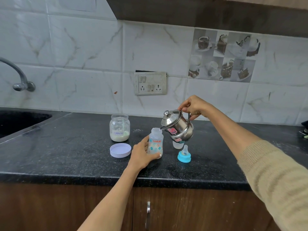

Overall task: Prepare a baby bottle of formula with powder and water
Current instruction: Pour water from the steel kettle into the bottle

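Note:
An uncapped, clear baby bottle (156, 142) with printed patterns stands on the black counter (75, 157). My left hand (141, 153) wraps around its lower part. My right hand (194, 106) grips the handle of a small steel kettle (177, 125), tilted left with its spout over the bottle's mouth and a thin stream of water at the spout. An open glass jar (119, 128) labelled Formula holds white powder and a scoop. Its lilac lid (120, 150) lies in front. The blue teat ring (184, 155) stands to the bottle's right, a clear cap (177, 145) behind it.
A dark sink (18, 120) with a wall tap (20, 75) lies at the left. A switch and socket panel (150, 83) sits on the tiled wall behind. Dark items (304, 129) rest at the far right edge. A cabinet door handle (148, 214) is below the counter.

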Demonstrator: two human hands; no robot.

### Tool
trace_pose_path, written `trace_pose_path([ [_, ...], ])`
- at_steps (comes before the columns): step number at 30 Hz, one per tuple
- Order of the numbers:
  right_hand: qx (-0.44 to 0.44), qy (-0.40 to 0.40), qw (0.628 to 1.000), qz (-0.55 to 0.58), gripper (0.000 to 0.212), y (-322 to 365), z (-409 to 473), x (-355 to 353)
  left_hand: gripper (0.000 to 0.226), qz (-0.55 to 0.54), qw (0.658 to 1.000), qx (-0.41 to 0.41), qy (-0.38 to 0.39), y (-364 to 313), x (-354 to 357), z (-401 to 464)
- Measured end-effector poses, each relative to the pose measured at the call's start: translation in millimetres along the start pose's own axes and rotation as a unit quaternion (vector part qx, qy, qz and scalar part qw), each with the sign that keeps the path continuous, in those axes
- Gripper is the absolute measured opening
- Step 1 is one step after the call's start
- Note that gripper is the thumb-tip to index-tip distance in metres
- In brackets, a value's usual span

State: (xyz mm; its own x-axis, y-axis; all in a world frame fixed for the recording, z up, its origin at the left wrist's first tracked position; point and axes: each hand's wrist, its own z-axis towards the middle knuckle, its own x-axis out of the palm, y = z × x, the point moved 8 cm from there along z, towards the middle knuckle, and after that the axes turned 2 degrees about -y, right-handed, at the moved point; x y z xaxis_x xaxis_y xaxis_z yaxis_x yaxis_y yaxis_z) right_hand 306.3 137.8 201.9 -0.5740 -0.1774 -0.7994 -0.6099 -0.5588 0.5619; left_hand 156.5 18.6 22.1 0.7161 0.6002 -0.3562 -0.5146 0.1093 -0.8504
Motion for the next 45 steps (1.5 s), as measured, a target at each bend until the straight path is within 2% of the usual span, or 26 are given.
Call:
trace_pose_path([
  [45, -0.019, -0.022, 0.999, -0.036, 0.023, 0.8, 7.1, -1.4, 0.083, 0.017, 1.0, -0.006, -0.008, 2.1, -0.6, 1.6],
])
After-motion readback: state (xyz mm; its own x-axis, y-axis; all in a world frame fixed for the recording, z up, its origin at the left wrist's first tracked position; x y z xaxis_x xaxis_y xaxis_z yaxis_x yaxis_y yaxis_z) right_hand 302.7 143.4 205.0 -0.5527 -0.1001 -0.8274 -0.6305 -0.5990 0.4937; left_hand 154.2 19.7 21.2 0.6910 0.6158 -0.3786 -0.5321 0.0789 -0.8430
